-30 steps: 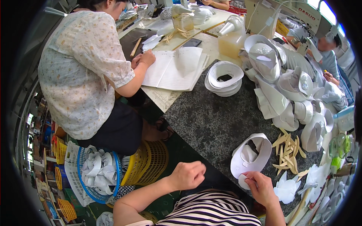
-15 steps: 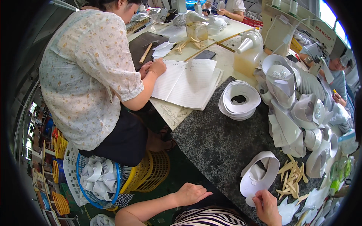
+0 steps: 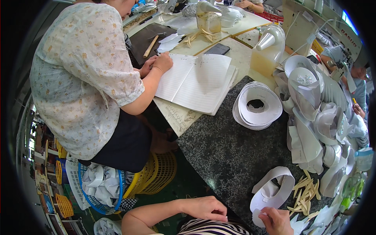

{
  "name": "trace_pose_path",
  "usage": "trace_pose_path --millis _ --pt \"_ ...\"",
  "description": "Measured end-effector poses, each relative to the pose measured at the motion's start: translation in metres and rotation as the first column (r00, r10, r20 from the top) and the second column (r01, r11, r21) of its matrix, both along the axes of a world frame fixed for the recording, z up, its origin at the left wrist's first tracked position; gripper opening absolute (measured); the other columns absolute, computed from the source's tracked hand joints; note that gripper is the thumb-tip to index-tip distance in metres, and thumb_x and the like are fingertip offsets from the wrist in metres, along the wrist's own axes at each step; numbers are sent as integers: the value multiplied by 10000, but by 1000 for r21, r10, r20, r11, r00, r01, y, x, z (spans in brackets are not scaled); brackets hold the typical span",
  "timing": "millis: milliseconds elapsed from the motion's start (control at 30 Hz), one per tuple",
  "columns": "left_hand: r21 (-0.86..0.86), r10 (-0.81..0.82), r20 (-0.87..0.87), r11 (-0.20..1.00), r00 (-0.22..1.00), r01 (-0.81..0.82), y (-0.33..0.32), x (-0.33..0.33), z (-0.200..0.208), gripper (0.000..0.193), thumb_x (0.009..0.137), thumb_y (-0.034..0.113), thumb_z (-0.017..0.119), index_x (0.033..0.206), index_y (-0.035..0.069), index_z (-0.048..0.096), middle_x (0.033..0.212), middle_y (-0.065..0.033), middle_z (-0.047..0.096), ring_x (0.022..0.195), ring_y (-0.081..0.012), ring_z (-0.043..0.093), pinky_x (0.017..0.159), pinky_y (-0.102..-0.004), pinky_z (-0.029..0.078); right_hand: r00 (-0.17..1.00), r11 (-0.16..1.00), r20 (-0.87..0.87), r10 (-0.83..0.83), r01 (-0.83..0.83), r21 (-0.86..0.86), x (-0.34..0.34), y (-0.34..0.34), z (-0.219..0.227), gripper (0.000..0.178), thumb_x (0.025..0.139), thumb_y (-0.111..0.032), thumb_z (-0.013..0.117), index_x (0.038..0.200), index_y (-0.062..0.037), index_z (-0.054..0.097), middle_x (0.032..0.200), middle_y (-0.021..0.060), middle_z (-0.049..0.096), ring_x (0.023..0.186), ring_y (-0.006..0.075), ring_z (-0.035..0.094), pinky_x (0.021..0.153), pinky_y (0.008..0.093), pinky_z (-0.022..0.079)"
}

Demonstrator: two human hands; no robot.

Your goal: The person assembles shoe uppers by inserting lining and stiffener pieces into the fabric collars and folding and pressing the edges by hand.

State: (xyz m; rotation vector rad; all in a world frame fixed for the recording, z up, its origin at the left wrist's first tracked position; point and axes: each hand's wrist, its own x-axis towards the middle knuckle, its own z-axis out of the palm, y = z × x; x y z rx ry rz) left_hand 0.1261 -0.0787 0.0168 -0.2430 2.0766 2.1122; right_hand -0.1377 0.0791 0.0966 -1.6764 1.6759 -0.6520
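A white shoe upper, bent into a loop, rests on the dark speckled tabletop in front of me. My right hand pinches the rounded white end at its near side; whether that end is a separate piece I cannot tell. Off the table's near edge, above my lap, my left hand is closed, fingers curled down and drawn together. A tiny pale bit shows at its fingertips, too small to name. Beside the upper lies a heap of thin cream-coloured slivers.
A stack of white ring-shaped uppers stands farther back, with piled white uppers to its right. A co-worker's hands rest at an open notebook. A jug stands behind; baskets are at lower left.
My left hand has shifted right toward the table edge, its fingers now pointing down. My right hand still grips the upper's near end, now lifted slightly. The whole view has shifted a little.
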Motion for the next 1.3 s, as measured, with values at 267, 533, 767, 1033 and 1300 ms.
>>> trace_pose_path --millis 267,533,767,1033,1300 --pt "-231 211 -238 936 948 -267 54 -30 18 219 1005 229 642 1051 16 658 852 -106 670 720 -259 655 673 -346 519 996 985 -18 88 -89 -146 28 30 -4 200 910 -60 705 1099 -39 640 812 189 684 673 367 683 580 417 529" --pt "-243 315 -168 905 934 -349 73 -25 32 123 949 130 675 929 10 691 847 -140 678 751 -301 686 664 -362 540 901 931 266 -341 285 229 12 92 -33 170 882 -113 779 1001 -28 693 889 122 717 708 220 705 652 315 557" --pt "-605 420 -106 692 901 -393 72 -10 25 110 929 70 636 845 17 685 804 -123 678 718 -305 680 640 -392 544 909 970 337 -244 222 102 13 101 -26 132 913 -109 723 1008 -30 680 890 125 707 785 308 698 692 366 555" --pt "-457 377 -198 781 905 -426 74 -26 47 277 977 75 642 1250 26 646 1072 -115 671 863 -196 647 750 -297 518 798 884 388 -460 452 119 3 92 -22 81 962 -62 645 1027 -13 648 866 128 683 733 235 688 677 323 545" --pt "-296 556 -140 766 819 -571 37 -95 29 214 1003 190 680 952 -14 719 770 -2 655 630 -48 563 575 -201 430 877 898 204 -435 440 21 -27 26 -38 211 931 -197 747 935 8 692 691 51 652 668 89 622 618 263 496"
